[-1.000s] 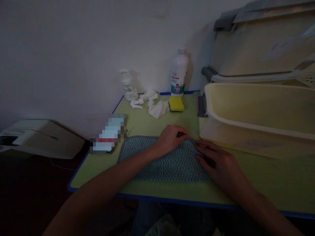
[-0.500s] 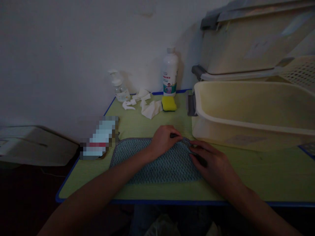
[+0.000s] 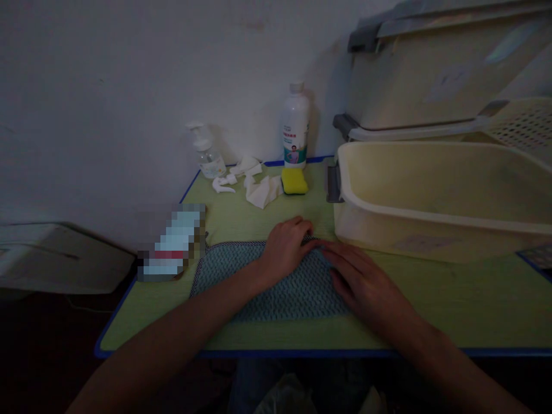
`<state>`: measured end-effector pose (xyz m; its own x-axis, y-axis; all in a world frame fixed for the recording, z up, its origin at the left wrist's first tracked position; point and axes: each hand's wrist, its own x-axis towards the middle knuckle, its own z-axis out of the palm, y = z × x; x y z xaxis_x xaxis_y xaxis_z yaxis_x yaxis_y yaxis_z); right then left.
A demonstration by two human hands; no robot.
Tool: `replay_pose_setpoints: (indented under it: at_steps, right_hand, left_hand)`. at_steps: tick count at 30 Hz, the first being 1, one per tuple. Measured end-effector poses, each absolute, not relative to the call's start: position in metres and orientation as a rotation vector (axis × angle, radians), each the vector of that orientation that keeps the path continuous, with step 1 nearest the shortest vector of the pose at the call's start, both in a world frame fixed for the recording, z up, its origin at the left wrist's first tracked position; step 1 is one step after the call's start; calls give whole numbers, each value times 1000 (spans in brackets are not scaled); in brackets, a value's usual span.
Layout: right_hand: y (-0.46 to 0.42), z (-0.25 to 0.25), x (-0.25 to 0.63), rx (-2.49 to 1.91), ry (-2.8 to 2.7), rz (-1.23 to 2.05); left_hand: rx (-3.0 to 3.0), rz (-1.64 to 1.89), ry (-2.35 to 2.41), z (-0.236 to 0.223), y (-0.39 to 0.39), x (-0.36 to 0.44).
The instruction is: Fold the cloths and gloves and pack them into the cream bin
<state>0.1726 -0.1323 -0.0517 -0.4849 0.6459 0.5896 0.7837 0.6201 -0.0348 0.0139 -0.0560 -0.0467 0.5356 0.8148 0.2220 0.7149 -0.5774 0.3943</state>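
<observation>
A blue-green woven cloth (image 3: 297,293) with a black-and-white checked hem lies on the table in front of me. My left hand (image 3: 287,244) is closed over its far edge, thumb and fingers curled together. A bit of something dark shows by those fingertips, too little to name. From the right, my right hand (image 3: 360,276) meets the left at the cloth's far right corner. Its fingers are pressed together and bent, covering whatever lies under them. The fingertips of both hands touch or nearly touch.
A yellow sponge (image 3: 294,181), crumpled tissue (image 3: 262,191), white spray nozzle (image 3: 224,184), clear pump bottle (image 3: 210,158) and white bottle (image 3: 296,129) stand or lie at the back. A blurred-out phone-like thing (image 3: 172,244) lies left. A cream bin (image 3: 401,230) fills the right.
My right hand has slid up and left to the left hand's fingertips. The slim dark item visible in both hands earlier is now almost wholly covered. The view has turned slightly right.
</observation>
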Motion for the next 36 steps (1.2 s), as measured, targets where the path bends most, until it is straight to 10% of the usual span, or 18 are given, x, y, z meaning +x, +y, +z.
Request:
replay_pose_setpoints:
  at_steps: [9,15,36]
  right_hand:
    - [-134,-58,176,-1247,-2453,-190]
    - [-134,-58,177,-1268,-2399,-129]
    - [-149,-45,188,-1257,-2765,-19]
  left_hand:
    - [2755,775,1094,-50,-64,7]
    - [2995,288,784,-45,-96,-29]
    - [2934,106,1324,-58,-155,-140]
